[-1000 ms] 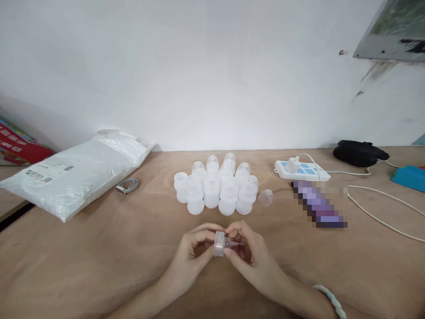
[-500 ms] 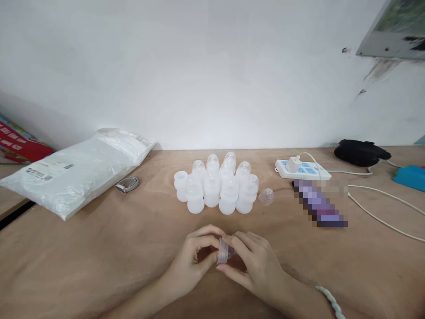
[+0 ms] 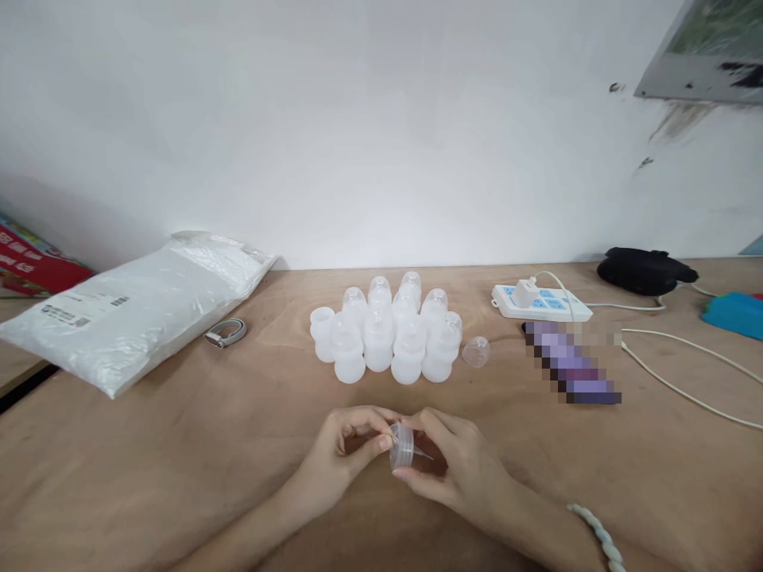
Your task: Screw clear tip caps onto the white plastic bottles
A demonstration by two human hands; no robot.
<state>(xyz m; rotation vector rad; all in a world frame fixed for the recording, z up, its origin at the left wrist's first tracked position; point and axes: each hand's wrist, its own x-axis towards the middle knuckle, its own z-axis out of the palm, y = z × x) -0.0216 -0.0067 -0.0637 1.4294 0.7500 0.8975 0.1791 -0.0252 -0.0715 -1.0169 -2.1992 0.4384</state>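
Close to me, my right hand [image 3: 451, 454] grips a clear bottle collar [image 3: 401, 445] between thumb and fingers, with a soft transparent nipple sticking out on its right side. The thumb and fingertips of my left hand [image 3: 356, 445] pinch the collar's left edge, at its open underside. Behind the hands stands a cluster of several small white baby bottles [image 3: 349, 367], most with clear domed caps. At its left end one bottle [image 3: 323, 338] has no cap or nipple on it. To the right of the cluster a loose clear dome cap [image 3: 476, 352] lies on the wooden table.
A white plastic package [image 3: 137, 310] lies at the left, with a coiled grey strap [image 3: 225, 333] beside it. On the right are a power strip [image 3: 542, 302] with a plugged charger, a blurred-out phone [image 3: 572, 365], white cables, a black pouch [image 3: 647, 270] and a blue object [image 3: 736, 315].
The collar has turned slightly so its open underside shows more, and the nipple now tilts down to the right. My left thumb has moved onto the collar's inner edge.
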